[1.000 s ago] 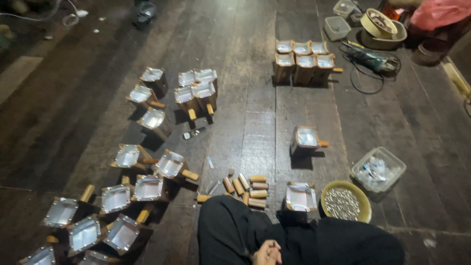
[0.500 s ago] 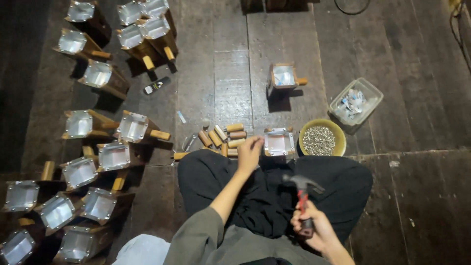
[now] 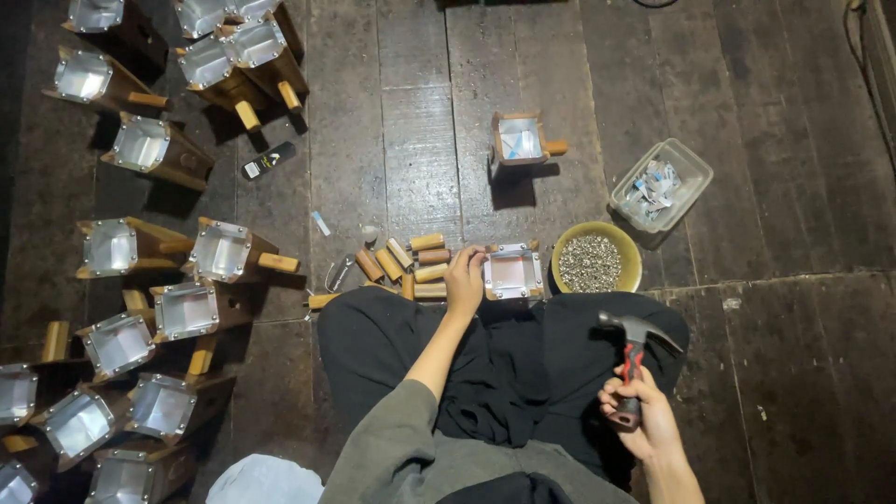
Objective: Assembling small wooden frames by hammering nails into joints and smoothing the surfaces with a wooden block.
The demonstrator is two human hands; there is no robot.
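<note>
Person seated cross-legged on dark plank floor (image 3: 747, 392). Left hand (image 3: 464, 280) reaches forward, fingers curled over the side of a small metal-lined wooden box (image 3: 512, 273) lying just past the knees; whether they clench it I cannot tell. Right hand (image 3: 640, 420) clenched around handle of a claw hammer (image 3: 633, 341) (head up, over the right thigh). Short wooden handles (image 3: 411, 263) lie just left of the box; yellow bowl of nails (image 3: 595, 261) sits just right.
</note>
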